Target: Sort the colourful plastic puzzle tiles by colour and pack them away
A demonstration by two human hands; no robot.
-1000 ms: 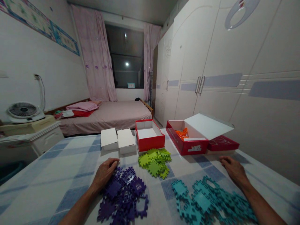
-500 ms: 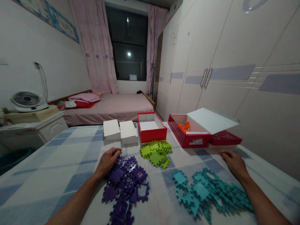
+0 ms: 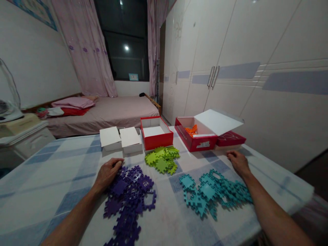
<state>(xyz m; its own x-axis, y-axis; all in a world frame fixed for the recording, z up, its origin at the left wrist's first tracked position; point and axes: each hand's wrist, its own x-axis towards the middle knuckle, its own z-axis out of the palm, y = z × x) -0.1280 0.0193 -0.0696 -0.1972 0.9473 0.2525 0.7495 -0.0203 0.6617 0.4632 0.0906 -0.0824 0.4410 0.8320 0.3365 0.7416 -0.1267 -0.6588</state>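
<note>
Across the blue-and-white checked tablecloth (image 3: 166, 215), 3 heaps of interlocking plastic tiles with toothed edges lie in front of a row of boxes. The purple tiles (image 3: 119, 187) are on the left, some solid, some with window-like openings, stretching toward the near edge of the view. The teal tiles (image 3: 208, 190) spread out on the right, partly overlapping, and the lime-green tiles (image 3: 162, 165) are piled between them, farther back, just in front of an open red box (image 3: 157, 140).

The left hand (image 3: 107, 172) rests at the upper left edge of the purple heap, fingers loosely curled; its underside is hidden, so I cannot tell whether it grasps anything. The right hand (image 3: 238, 163) lies on the cloth beyond the teal heap, also curled, and its grip cannot be told either.

Left of the red box stand 2 white cardboard boxes (image 3: 110, 136). To its right, a dark red carton (image 3: 203, 145) has its white-lined lid (image 3: 217, 121) tilted open, with orange pieces (image 3: 191, 130) inside; a flat dark red box (image 3: 230, 139) sits beside it. Beyond the table is a pink-covered bed (image 3: 123, 107).
</note>
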